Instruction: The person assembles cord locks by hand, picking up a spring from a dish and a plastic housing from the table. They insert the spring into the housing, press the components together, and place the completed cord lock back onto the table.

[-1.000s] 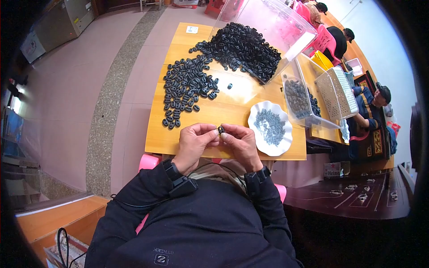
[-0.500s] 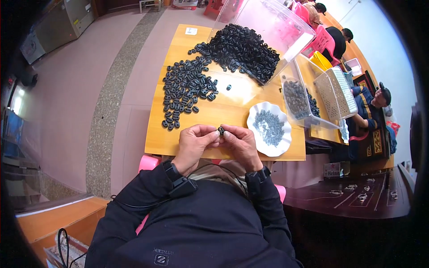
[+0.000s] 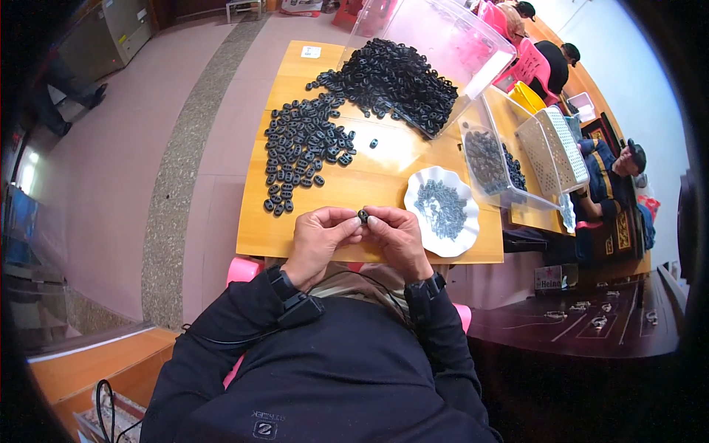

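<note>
My left hand [image 3: 319,240] and my right hand [image 3: 396,238] meet above the near edge of the wooden table [image 3: 347,192]. Between their fingertips they pinch one small black oval part [image 3: 362,215]. A flat spread of similar black parts [image 3: 299,151] lies on the table ahead to the left. Farther back is a larger heap of black parts [image 3: 395,81]. A white scalloped plate [image 3: 461,240] holding several small grey pieces sits just right of my right hand.
A tipped clear plastic bin [image 3: 443,37] lies at the far end of the heap. Another clear tub [image 3: 491,166] with dark parts and a white mesh basket [image 3: 554,151] stand to the right. Other people sit along the right side. Pink stool under me.
The white plate appears slightly lower and nearer to my right hand as my head shifted. Both hands stay together on the small black part.
</note>
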`<state>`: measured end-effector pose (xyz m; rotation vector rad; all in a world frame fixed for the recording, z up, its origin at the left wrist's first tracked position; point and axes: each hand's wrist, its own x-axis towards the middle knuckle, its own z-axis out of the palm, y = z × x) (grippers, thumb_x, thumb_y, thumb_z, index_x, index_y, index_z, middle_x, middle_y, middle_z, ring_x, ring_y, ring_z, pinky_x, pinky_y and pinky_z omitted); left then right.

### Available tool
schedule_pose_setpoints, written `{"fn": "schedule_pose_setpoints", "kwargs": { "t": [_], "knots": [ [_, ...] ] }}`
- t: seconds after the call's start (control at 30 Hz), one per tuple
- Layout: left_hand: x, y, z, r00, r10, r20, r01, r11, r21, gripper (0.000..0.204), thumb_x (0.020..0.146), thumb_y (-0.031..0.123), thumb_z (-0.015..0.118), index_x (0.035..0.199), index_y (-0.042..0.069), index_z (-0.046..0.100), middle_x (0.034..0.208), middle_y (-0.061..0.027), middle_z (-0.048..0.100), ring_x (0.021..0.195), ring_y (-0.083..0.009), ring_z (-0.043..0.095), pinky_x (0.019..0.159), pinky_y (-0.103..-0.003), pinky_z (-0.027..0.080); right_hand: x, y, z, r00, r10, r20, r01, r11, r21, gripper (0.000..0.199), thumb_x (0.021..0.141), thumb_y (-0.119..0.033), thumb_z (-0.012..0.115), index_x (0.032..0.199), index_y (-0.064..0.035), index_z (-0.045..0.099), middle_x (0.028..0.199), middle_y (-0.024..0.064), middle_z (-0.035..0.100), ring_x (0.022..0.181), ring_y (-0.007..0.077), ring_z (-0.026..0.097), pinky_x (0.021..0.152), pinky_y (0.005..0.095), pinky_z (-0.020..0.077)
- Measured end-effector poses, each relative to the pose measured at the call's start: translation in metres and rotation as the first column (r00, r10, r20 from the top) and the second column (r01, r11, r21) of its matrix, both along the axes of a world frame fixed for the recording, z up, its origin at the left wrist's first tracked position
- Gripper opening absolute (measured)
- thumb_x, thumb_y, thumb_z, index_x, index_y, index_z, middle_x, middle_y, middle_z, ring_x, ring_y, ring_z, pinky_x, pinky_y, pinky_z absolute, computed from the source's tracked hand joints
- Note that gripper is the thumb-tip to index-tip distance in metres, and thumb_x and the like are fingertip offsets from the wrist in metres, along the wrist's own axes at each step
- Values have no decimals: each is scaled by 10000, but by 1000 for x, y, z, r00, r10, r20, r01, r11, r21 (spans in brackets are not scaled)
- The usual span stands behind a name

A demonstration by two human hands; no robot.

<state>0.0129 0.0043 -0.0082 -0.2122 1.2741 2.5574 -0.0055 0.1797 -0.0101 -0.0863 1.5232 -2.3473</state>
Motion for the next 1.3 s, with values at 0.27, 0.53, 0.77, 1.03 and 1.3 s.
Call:
{"fn": "schedule_pose_setpoints", "kwargs": {
  "t": [0.27, 0.53, 0.77, 1.03, 1.3],
  "knots": [
    [0, 3, 6, 997, -29, -65, 27, 999, -42, 186, 871, 35, 661, 1041, -37, 645, 874, -88, 688, 747, -119, 657, 686, -213, 546, 2, 0, 2, 999, 26, -26, -28, 997, -76, 208, 916, -44, 600, 1099, 51, 630, 957, 116, 684, 812, 157, 666, 762, 266, 556],
    [-1, 9, 3, 989, -4, -146, -13, 993, -115, 176, 868, 48, 669, 1026, -31, 666, 869, -76, 693, 747, -110, 650, 689, -209, 534, 2, 2, 6, 998, 17, -63, -18, 1000, -7, 198, 915, -33, 596, 1088, 58, 629, 946, 115, 681, 806, 159, 664, 758, 278, 562],
    [-5, 8, 4, 985, -37, -171, 14, 991, -135, 190, 893, 52, 639, 1058, -42, 650, 904, -76, 685, 777, -102, 648, 702, -205, 531, 1, -5, 5, 997, -12, -82, 9, 999, -43, 176, 921, -16, 579, 1070, 68, 621, 934, 100, 675, 797, 157, 657, 758, 284, 560],
    [-2, 4, 4, 999, 9, -42, -10, 999, -34, 259, 906, 103, 640, 1117, -43, 605, 892, -49, 634, 768, -101, 612, 708, -239, 545, 7, 24, 60, 847, -154, -510, 384, 840, 385, 183, 890, -7, 602, 1063, 40, 641, 897, 76, 670, 739, 112, 639, 670, 243, 541],
    [-2, 10, 7, 998, -27, -52, 24, 998, -65, 228, 905, 113, 639, 1092, -14, 604, 882, -43, 627, 763, -109, 611, 715, -249, 541, -46, 197, 133, 315, -115, -942, 947, -29, 320, 238, 891, -111, 630, 1069, 46, 654, 812, 68, 663, 655, 94, 612, 573, 224, 494]
  ]
}}
